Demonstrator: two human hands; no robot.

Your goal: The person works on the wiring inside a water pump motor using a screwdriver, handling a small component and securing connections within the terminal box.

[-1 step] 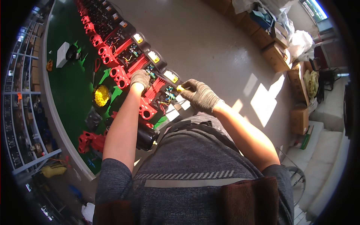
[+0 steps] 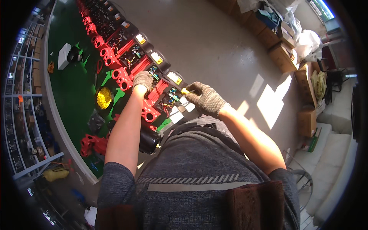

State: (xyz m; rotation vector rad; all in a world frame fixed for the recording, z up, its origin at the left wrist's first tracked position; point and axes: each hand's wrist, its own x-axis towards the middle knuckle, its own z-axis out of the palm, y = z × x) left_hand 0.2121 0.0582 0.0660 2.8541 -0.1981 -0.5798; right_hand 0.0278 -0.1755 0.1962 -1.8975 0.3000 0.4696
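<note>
A row of red-and-black machines with open housings runs along the green table. My left hand (image 2: 143, 79), in a grey knit glove, is closed at the nearer machines, beside a red casting (image 2: 122, 78); whatever its fingers hold is hidden. My right hand (image 2: 207, 99), gloved too, is closed around a yellow-handled tool (image 2: 185, 91) at the right side of the nearest machine. Its far end cannot be made out. Coloured wires and a circuit board (image 2: 171, 97) show in that machine's open housing, with a black cover (image 2: 174, 78) bearing a yellow-and-white label beside it.
A bowl of small yellow parts (image 2: 104, 98) stands on the green table (image 2: 73, 115), with a bag of dark parts (image 2: 96, 122) nearby. A white box (image 2: 64, 56) lies farther off. A black cylinder (image 2: 149, 140) sits by my waist. Cardboard boxes (image 2: 281, 57) line the right side.
</note>
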